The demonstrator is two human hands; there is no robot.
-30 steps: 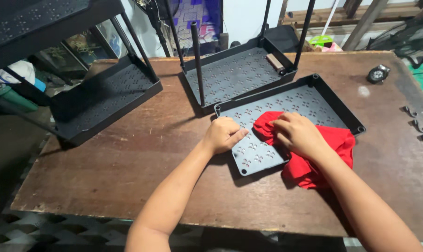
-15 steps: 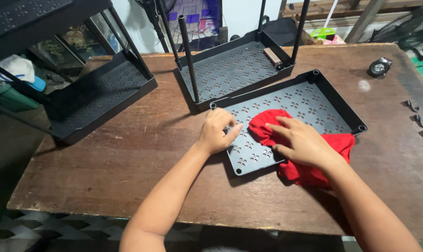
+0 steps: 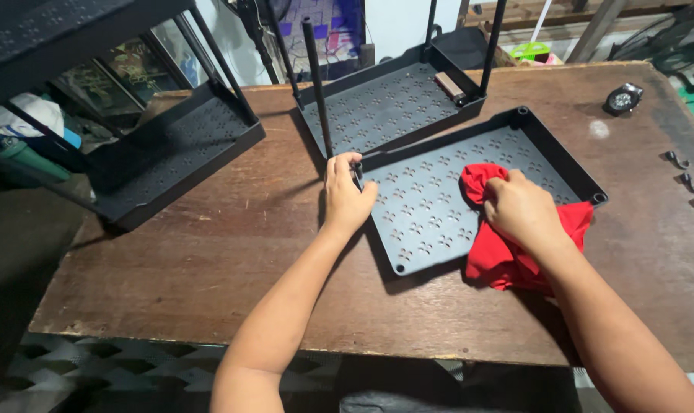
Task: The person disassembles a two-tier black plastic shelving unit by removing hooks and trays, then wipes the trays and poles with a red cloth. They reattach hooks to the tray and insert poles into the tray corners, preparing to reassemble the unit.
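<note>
A: Where is the cloth [image 3: 515, 245] right now?

B: Bunched under the right hand [image 3: 519, 210], fingers clenched around it. It lies on the right half of the flat tray [image 3: 439, 206] and spills over the tray's near edge onto the tabletop [image 3: 209, 252], toward the front edge.

A: And the other hand?

B: The left hand [image 3: 345, 195] rests on the tray's left corner, fingers curled over the rim, grasping it as if to steady it.

A: How much of the wiping looks done?

B: Hard to judge. The tray's perforated surface looks much the same all over, so I cannot tell wiped parts from unwiped ones. The cloth sits on the right side; the left and far parts are bare.

A: Other pieces?

B: A second tray [image 3: 393, 103] with upright posts stands just behind, near the far edge, touching or nearly touching the flat one. A third tray [image 3: 171, 160] hangs over the left edge. Neither has a cloth near it, so I'd say both remain. Small hooks [image 3: 687, 183] lie by the right edge
</note>
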